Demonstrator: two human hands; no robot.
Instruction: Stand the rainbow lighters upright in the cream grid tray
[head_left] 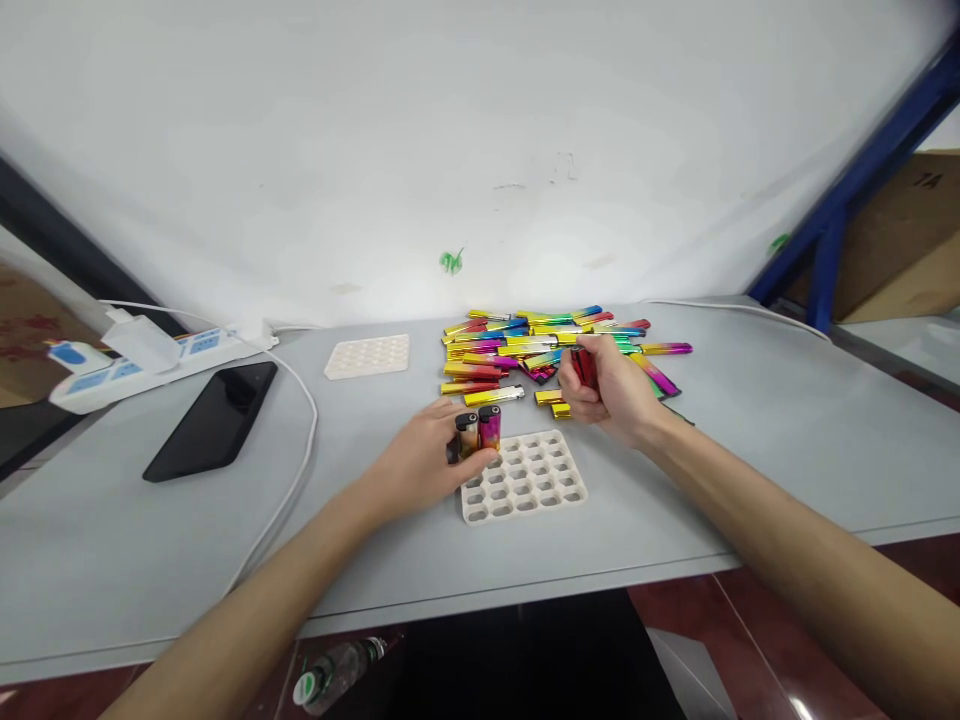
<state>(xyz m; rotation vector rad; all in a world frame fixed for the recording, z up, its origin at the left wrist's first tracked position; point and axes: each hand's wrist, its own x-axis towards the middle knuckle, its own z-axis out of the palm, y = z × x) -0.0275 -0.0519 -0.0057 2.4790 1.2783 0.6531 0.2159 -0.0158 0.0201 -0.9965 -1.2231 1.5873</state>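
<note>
My left hand (424,455) is curled around two upright lighters at the back left corner of a white tray with rows of oval holes (525,478). One is a gold lighter (468,436) and the other a purple lighter (490,428), both with black tops. The thumb lies in front of them and the other fingers are partly hidden behind. My right hand (611,390) is closed around a red lighter (583,368) at the front of a pile of shiny multicoloured lighters (517,345). Whether more than one is in that fist I cannot tell.
A second white tray (367,356) lies at the back left. Further left are a black phone (211,420), a white cable (311,410) and a power strip (161,365) with plugs. A white wall (390,180) rises behind the table. A plastic bottle (337,675) lies below the front edge.
</note>
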